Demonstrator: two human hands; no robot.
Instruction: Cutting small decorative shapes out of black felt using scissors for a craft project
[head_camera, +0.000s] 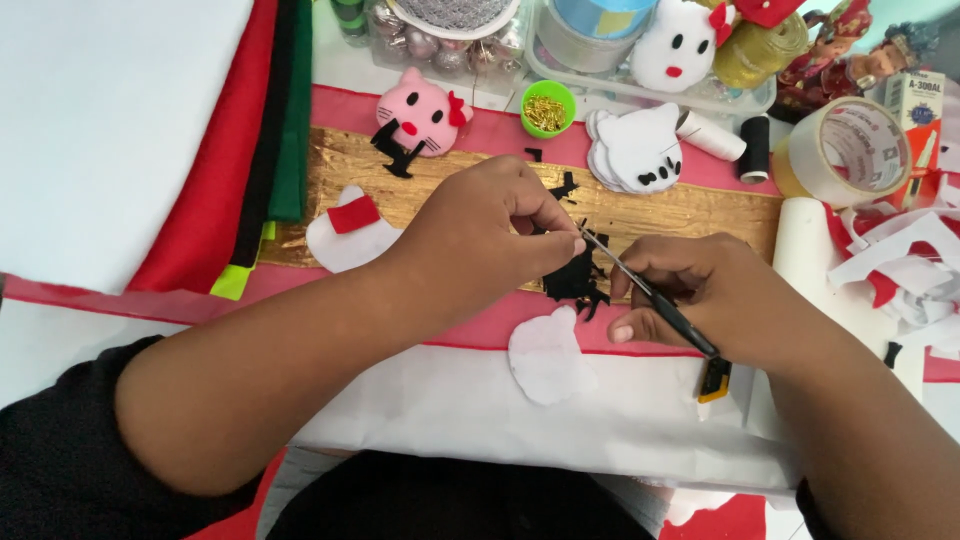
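My left hand (490, 235) is closed, its thumb and forefinger pinching something small and dark that I cannot make out. My right hand (700, 295) grips a thin black tool (650, 295), held like a pen, its tip meeting my left fingertips. Under both hands lies a piece of black felt (575, 275) with ragged edges. A white felt cut-out (548, 355) rests just in front of it. All this sits on a gold strip (680, 212) laid over red felt.
A pink cat face (418, 115), a stack of white cat-head cut-outs (635, 150), a green cup of gold pins (547, 108), a black thread spool (755, 148) and a tape roll (845, 150) lie behind. Folded felt sheets (265, 130) are left; paper scraps (905, 270) right.
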